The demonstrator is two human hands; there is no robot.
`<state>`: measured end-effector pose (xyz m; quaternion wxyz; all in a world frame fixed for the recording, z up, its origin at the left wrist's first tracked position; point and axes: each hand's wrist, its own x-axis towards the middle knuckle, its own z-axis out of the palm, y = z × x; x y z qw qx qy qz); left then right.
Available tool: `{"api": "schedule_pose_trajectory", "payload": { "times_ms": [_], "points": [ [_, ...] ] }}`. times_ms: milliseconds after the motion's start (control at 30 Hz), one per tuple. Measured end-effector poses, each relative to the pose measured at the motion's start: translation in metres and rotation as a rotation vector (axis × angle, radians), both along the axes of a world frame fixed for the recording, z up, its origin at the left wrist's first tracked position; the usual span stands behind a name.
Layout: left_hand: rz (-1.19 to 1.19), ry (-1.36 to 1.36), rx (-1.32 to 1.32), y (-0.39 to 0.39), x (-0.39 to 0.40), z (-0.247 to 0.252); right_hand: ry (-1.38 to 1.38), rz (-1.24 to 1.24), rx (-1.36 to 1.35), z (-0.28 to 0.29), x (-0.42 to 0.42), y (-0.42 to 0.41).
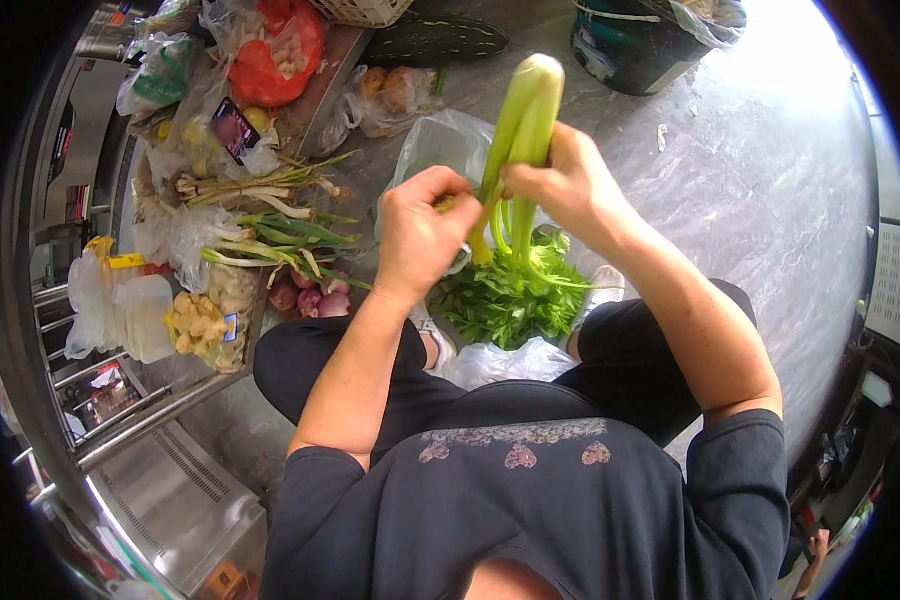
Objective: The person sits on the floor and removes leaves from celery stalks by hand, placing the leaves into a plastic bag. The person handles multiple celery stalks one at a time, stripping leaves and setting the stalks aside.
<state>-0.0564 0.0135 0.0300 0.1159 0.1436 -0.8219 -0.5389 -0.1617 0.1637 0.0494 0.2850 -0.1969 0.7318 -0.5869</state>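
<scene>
My right hand [570, 180] grips a bunch of celery [526, 105], its pale base up and its leaves [506, 296] hanging down between my shoes. Just left of the bunch, my left hand [429, 229] is closed, thumb against fingers, on a thin yellowish-green celery stalk [483, 244]. Part of that stalk is hidden by the fingers, and the hand is slightly blurred. Behind my left hand stands a clear plastic bag [444, 142]. Below the leaves lies a white plastic bag [511, 364].
To the left lie spring onions [270, 244], red onions [322, 300], bagged ginger [197, 322] and a phone [235, 130]. Farther off are a red bag [270, 64], a long green gourd [435, 41] and a dark bucket [645, 45]. A metal rack [157, 420] stands at lower left.
</scene>
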Motion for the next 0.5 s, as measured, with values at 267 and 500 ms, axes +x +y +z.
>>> {"api": "schedule_pose_trajectory", "payload": {
  "times_ms": [267,500],
  "points": [
    [-0.057,-0.157,0.405,0.007,0.001,0.008,-0.077,-0.031,-0.093,-0.001,-0.011,0.007],
    [-0.087,-0.096,0.197,0.009,0.004,0.005,-0.021,0.011,-0.022,-0.003,-0.008,0.005]
  ]
}}
